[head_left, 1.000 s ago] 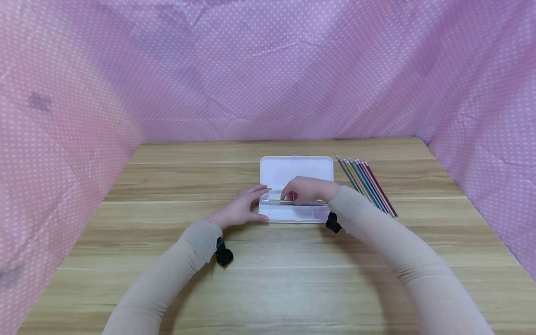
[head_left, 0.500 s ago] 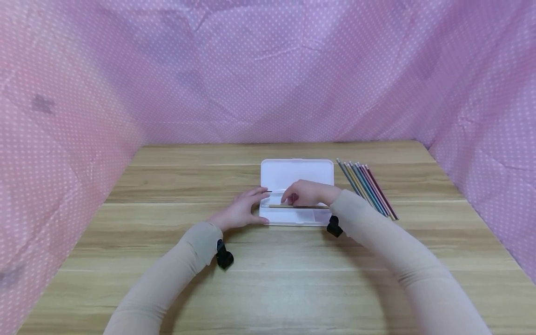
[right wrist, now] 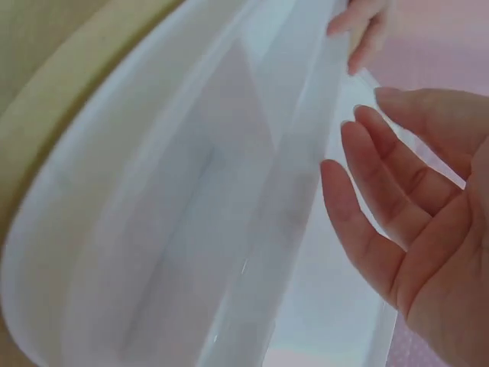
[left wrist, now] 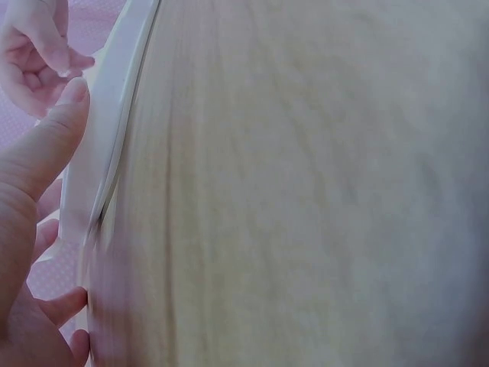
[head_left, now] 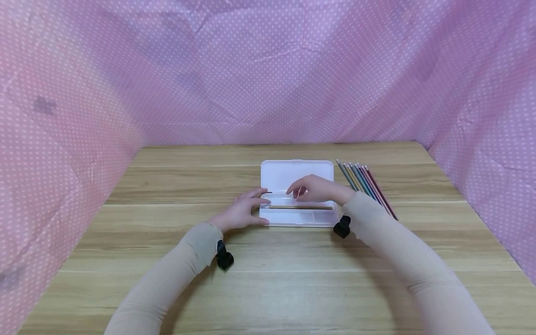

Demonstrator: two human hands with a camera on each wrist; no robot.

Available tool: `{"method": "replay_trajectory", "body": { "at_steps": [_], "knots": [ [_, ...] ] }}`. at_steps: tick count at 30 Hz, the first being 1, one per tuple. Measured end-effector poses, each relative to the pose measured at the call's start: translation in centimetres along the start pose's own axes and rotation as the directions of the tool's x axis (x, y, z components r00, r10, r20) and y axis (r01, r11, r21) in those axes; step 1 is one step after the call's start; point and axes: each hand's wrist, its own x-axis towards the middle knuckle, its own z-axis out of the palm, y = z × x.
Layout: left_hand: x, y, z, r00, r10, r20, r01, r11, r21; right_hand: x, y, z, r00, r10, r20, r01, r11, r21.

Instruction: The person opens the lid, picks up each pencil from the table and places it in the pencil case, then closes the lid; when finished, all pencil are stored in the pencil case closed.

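Pink dotted cloth [head_left: 268, 79] hangs beyond the far edge of the wooden table [head_left: 280, 279], and wood spreads from the open white case [head_left: 289, 217] toward 6 and 9 o'clock. One pencil [head_left: 299, 207] lies lengthwise in that case. At its 9 o'clock end the left hand [head_left: 239, 212] has thumb and fingers spread wide, forearm toward 7. Above it hovers the right hand [head_left: 317, 189], fingers loosely bent, holding nothing, forearm toward 5. More pencils [head_left: 371, 181] lie fanned just beside the case at 3.
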Motion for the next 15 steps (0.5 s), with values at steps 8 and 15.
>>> {"method": "replay_trajectory", "body": {
  "at_steps": [8, 15],
  "knots": [
    [-0.1, -0.1, 0.1, 1.0, 0.002, -0.006, -0.002, 1.0, 0.008, -2.4, 1.1, 0.4, 0.989, 0.034, -0.144, 0.003, 0.968, 0.25],
    [0.0, -0.2, 0.2, 1.0, 0.008, -0.009, -0.008, 1.0, -0.001, -5.5, 2.7, 0.7, 0.972, 0.15, -0.182, -0.078, 0.932, 0.354]
  ]
}}
